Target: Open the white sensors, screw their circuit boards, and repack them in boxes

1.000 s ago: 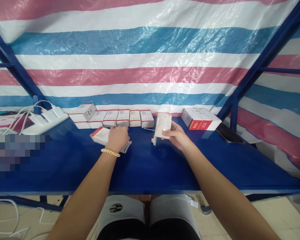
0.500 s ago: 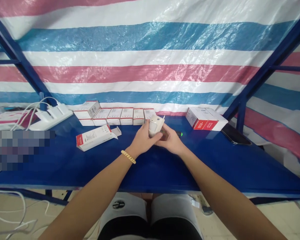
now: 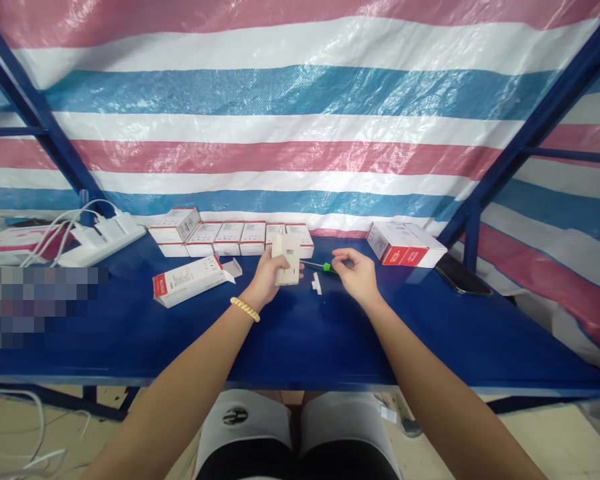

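Note:
My left hand [image 3: 266, 277] is closed around a white plastic device housing [image 3: 289, 261], its thumb pressed on the face, which has a small opening and a slot. Beyond its top edge a thin metal prong shows. Slightly curled, with thumb and forefinger apart, my right hand [image 3: 357, 275] is over the handle end of a screwdriver [image 3: 327, 267]. The screwdriver's green collar and thin shaft point left, towards the device; its handle is mostly hidden by the hand. Between the hands a small white plastic bracket [image 3: 317, 284] lies on the blue table [image 3: 300, 340].
An opened white-and-red carton [image 3: 187, 281] lies left of my left hand. Several small boxes [image 3: 230, 239] line the back. At the right stand white-and-red boxes [image 3: 405, 245] beside a dark phone [image 3: 463, 275]. A power strip [image 3: 103, 240] with plugs and cables sits at far left.
My right hand has let go of the device and moved right, over the screwdriver. The left hand has turned the device and shifted slightly left. The white bracket is now visible on the table.

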Available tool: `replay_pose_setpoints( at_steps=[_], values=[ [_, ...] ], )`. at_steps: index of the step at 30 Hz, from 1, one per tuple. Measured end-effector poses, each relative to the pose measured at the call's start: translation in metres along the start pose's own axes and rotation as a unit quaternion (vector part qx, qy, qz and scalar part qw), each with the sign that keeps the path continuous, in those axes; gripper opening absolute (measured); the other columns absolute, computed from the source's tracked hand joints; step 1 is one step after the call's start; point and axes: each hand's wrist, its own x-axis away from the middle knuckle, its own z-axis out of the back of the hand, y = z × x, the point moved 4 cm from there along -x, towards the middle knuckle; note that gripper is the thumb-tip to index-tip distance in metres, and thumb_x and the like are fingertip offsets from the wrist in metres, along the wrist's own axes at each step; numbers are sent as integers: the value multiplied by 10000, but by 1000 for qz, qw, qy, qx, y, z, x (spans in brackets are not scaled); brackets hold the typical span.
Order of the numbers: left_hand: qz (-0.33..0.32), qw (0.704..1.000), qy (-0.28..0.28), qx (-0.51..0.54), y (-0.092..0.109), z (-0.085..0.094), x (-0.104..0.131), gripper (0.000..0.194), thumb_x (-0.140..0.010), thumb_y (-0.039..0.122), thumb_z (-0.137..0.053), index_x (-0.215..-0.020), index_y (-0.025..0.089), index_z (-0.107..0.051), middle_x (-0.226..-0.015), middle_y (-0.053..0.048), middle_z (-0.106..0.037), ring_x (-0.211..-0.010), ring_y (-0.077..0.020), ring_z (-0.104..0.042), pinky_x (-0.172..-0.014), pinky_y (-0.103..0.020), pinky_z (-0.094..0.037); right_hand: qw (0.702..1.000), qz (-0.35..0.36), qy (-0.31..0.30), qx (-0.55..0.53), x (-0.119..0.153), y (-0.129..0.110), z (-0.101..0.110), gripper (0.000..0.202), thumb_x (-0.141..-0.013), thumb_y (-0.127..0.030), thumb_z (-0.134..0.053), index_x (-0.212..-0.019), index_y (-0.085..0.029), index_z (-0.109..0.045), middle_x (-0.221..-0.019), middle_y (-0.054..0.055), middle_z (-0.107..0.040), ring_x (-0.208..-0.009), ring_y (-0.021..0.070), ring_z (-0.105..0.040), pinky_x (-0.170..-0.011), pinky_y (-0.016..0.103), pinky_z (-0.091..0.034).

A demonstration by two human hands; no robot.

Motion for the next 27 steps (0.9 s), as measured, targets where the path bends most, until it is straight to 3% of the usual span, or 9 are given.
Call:
replay_pose_setpoints(
  at_steps=[8, 11, 14, 17, 22, 27],
  values=[
    [111, 993, -37, 30, -5, 2, -1, 429, -595, 215, -608, -1010, 111, -628, -799, -85, -688, -701, -237, -683, -586, -371, -587, 999, -8, -22, 33, -1, 0, -1, 159, -680, -248, -613, -805, -192, -695, -680, 10, -685, -638, 171, -618, -689, 344, -515],
    [115, 992, -56, -7, -8, 2, -2, 453, -609, 244, -600, -1038, 101, -627, -821, -96, -693, -714, -243, -679, -586, -351, -564, 997, -1, -75, 12, 3, -3, -7, 233, -724, -321, -642, -903, -176, -684, -731, 31, -707, -683, 180, -646, -680, 337, -525],
    [44, 987, -60, -140, -7, 2, -3, 503, -604, 232, -652, -1096, 125, -632, -931, -86, -704, -790, -232, -674, -671, -337, -544, 987, -4, -158, -28, 10, -4, -17, 482, -750, -421, -686, -1163, -184, -612, -899, 66, -743, -693, 177, -660, -598, 310, -520],
    [-62, 949, -62, -302, -4, 2, -3, 584, -552, 181, -751, -1126, 152, -645, -1068, -70, -697, -954, -240, -655, -841, -357, -519, 978, 3, -202, -51, 15, -5, -23, 660, -735, -447, -733, -1311, -212, -515, -985, 80, -734, -676, 167, -653, -527, 280, -490],
    [-141, 892, -68, -424, -1, 1, 1, 641, -592, 218, -765, -1215, 178, -619, -1190, -67, -681, -1085, -263, -642, -958, -402, -504, 973, 20, -216, -72, 15, -8, -24, 516, -729, -422, -762, -1177, -219, -607, -870, 35, -698, -682, 152, -630, -522, 258, -477],
    [-242, 789, -66, -560, 4, 0, 5, 688, -611, 214, -739, -1279, 158, -582, -1222, -102, -675, -1111, -297, -638, -995, -443, -504, 963, -44, -218, -153, 13, -7, -26, 465, -676, -456, -803, -1025, -211, -618, -809, 24, -714, -569, 135, -615, -436, 248, -462]
  ],
)
